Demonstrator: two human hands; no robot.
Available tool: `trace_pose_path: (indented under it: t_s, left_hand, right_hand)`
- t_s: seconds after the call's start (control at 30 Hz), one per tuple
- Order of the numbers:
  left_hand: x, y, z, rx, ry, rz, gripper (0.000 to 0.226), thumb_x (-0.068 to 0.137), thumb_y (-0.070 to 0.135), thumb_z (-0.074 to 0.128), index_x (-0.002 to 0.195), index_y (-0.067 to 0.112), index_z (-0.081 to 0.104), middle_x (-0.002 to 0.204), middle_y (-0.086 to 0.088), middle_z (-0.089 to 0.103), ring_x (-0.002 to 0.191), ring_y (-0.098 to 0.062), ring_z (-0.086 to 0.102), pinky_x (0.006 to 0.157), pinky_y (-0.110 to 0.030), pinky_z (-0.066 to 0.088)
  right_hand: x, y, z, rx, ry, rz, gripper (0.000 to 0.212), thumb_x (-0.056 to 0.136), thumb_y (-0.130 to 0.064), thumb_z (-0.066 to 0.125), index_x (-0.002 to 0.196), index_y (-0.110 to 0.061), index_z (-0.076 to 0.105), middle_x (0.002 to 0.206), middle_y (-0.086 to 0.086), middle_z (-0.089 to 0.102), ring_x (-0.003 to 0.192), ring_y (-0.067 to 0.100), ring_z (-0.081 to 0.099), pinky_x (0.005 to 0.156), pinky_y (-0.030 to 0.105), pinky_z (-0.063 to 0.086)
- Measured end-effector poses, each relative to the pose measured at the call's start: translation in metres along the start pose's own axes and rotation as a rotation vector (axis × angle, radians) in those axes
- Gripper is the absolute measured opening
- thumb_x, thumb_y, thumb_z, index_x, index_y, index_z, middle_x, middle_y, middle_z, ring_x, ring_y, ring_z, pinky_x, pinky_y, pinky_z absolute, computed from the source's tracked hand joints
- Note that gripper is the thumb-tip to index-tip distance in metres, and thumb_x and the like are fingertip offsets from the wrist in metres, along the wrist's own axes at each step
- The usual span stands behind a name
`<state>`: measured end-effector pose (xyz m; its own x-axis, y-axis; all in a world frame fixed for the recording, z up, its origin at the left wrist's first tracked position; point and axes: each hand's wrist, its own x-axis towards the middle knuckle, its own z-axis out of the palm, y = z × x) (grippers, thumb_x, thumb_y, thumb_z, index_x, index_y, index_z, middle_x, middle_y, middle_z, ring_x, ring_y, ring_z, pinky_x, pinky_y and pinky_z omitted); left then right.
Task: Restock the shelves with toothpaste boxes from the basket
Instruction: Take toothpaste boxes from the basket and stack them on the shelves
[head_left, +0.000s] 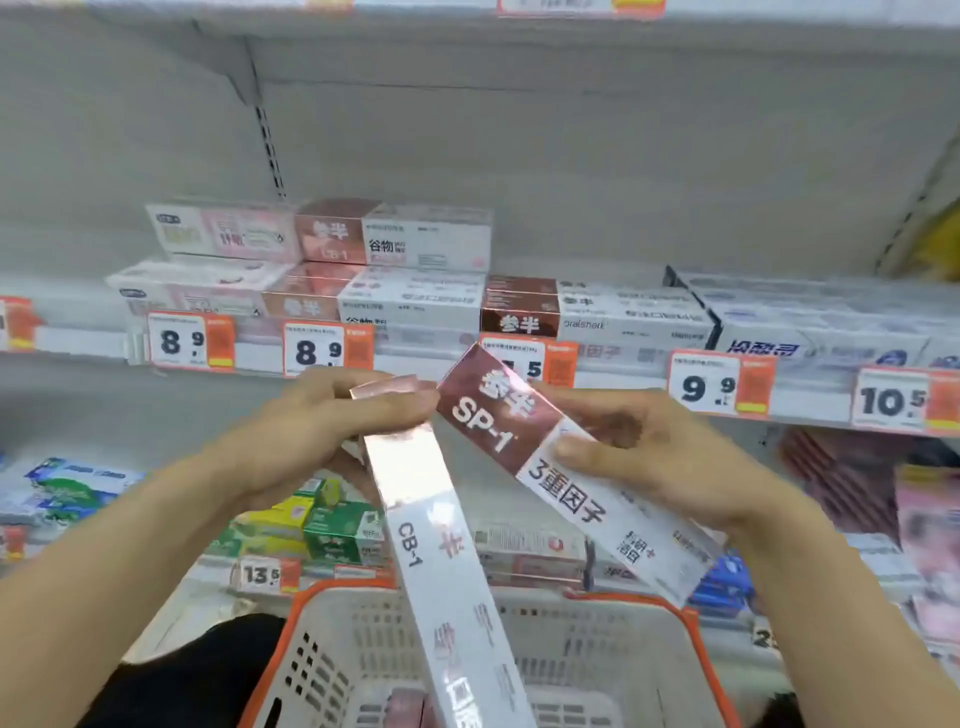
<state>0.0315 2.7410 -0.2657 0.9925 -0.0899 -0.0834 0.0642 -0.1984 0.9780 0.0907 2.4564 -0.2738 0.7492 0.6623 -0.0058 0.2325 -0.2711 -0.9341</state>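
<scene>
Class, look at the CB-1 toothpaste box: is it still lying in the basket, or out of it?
Out. The left hand grips the CB-1 box by its top end, above the basket.

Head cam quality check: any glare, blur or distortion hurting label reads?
Head view: glare washes out the CB-1 box in the left hand; SP-1 box in the right hand reads sharp; shelf stock is soft; wide-angle bends the shelf edge.

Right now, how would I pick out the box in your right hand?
Look above the orange-rimmed basket, where two hands hold long boxes. The right hand grips the SP-1 box: dark red-brown end, white body. The left hand's CB-1 box has a pale pink end.
</scene>
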Motion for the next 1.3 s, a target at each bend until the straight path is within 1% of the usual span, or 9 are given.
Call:
trace_pose_path:
  t_s: [0.1, 0.23, 0.3, 0.43, 0.57, 0.73, 0.87, 0.97, 1.3]
  left_hand:
    - [0.012, 0.002, -0.007, -0.093, 0.12, 0.063, 0.078, 0.052, 0.064, 0.084, 0.099, 0.003, 0.074, 0.072, -0.008, 0.068, 0.066, -0.022, 0.064, 0.052, -0.032, 0.056]
    - [0.031, -0.003, -0.006, -0.267, 0.281, 0.042, 0.054, 0.078, 0.043, 0.079, 0.097, -0.006, 0.071, 0.074, -0.02, 0.066, 0.062, -0.029, 0.061, 0.054, -0.036, 0.058]
    - [0.041, -0.004, -0.003, -0.319, 0.357, 0.031, 0.044, 0.083, 0.037, 0.075, 0.094, -0.005, 0.071, 0.073, -0.022, 0.066, 0.055, -0.027, 0.06, 0.055, -0.037, 0.059]
    - [0.056, -0.009, 0.0, -0.428, 0.453, -0.023, 0.04, 0.081, 0.041, 0.077, 0.095, 0.005, 0.073, 0.061, -0.01, 0.068, 0.051, -0.025, 0.064, 0.055, -0.039, 0.06]
    - [0.061, -0.014, 0.006, -0.513, 0.474, -0.07, 0.042, 0.076, 0.048, 0.079, 0.093, 0.01, 0.074, 0.064, -0.013, 0.065, 0.068, -0.037, 0.067, 0.062, -0.045, 0.062]
    - [0.069, -0.008, 0.008, -0.487, 0.484, -0.061, 0.035, 0.077, 0.044, 0.081, 0.088, 0.011, 0.075, 0.064, -0.009, 0.068, 0.053, -0.024, 0.065, 0.059, -0.044, 0.062]
    - [0.072, -0.005, 0.006, -0.452, 0.484, -0.043, 0.037, 0.076, 0.042, 0.081, 0.091, 0.009, 0.074, 0.067, -0.01, 0.071, 0.048, -0.02, 0.065, 0.056, -0.04, 0.061]
    - [0.074, -0.006, 0.005, -0.433, 0.497, -0.046, 0.039, 0.075, 0.042, 0.082, 0.092, 0.008, 0.073, 0.064, -0.006, 0.07, 0.046, -0.017, 0.064, 0.055, -0.039, 0.06]
    - [0.074, -0.005, 0.009, -0.41, 0.494, -0.041, 0.036, 0.074, 0.039, 0.083, 0.092, 0.009, 0.074, 0.059, 0.001, 0.068, 0.043, -0.012, 0.061, 0.053, -0.036, 0.058]
  right_hand:
    - [0.013, -0.049, -0.032, -0.293, 0.128, -0.162, 0.054, 0.082, -0.034, 0.075, 0.134, -0.034, 0.062, 0.122, -0.01, 0.071, 0.112, 0.029, 0.068, 0.1, 0.056, 0.051]
    - [0.047, -0.101, -0.07, -0.593, 0.294, -0.247, 0.053, 0.075, -0.043, 0.073, 0.126, -0.046, 0.06, 0.114, -0.036, 0.064, 0.104, -0.016, 0.06, 0.1, 0.016, 0.048]
    - [0.07, -0.112, -0.089, -0.732, 0.341, -0.251, 0.056, 0.078, -0.036, 0.078, 0.131, -0.039, 0.061, 0.122, -0.031, 0.06, 0.109, -0.019, 0.056, 0.101, 0.009, 0.042]
    - [0.115, -0.11, -0.121, -0.955, 0.286, -0.203, 0.058, 0.08, -0.024, 0.083, 0.134, -0.027, 0.062, 0.132, -0.013, 0.062, 0.12, -0.005, 0.055, 0.101, 0.003, 0.035]
    - [0.152, -0.099, -0.138, -1.125, 0.193, -0.077, 0.056, 0.084, -0.018, 0.08, 0.135, -0.029, 0.061, 0.138, -0.005, 0.06, 0.129, 0.015, 0.055, 0.097, 0.01, 0.033]
    - [0.182, -0.088, -0.143, -1.226, 0.146, 0.058, 0.054, 0.088, -0.013, 0.075, 0.135, -0.036, 0.059, 0.135, -0.008, 0.063, 0.118, 0.012, 0.059, 0.092, 0.018, 0.037]
    - [0.2, -0.07, -0.139, -1.194, 0.036, 0.067, 0.05, 0.091, -0.019, 0.072, 0.136, -0.036, 0.059, 0.13, -0.012, 0.066, 0.121, 0.011, 0.06, 0.11, 0.033, 0.041]
    - [0.208, -0.054, -0.144, -1.186, 0.022, 0.066, 0.05, 0.091, -0.018, 0.071, 0.134, -0.04, 0.059, 0.128, -0.013, 0.067, 0.122, 0.013, 0.059, 0.113, 0.043, 0.041]
    - [0.247, -0.026, -0.158, -1.105, 0.067, 0.151, 0.059, 0.081, -0.016, 0.082, 0.133, -0.035, 0.062, 0.126, -0.008, 0.069, 0.121, 0.019, 0.056, 0.11, 0.042, 0.043]
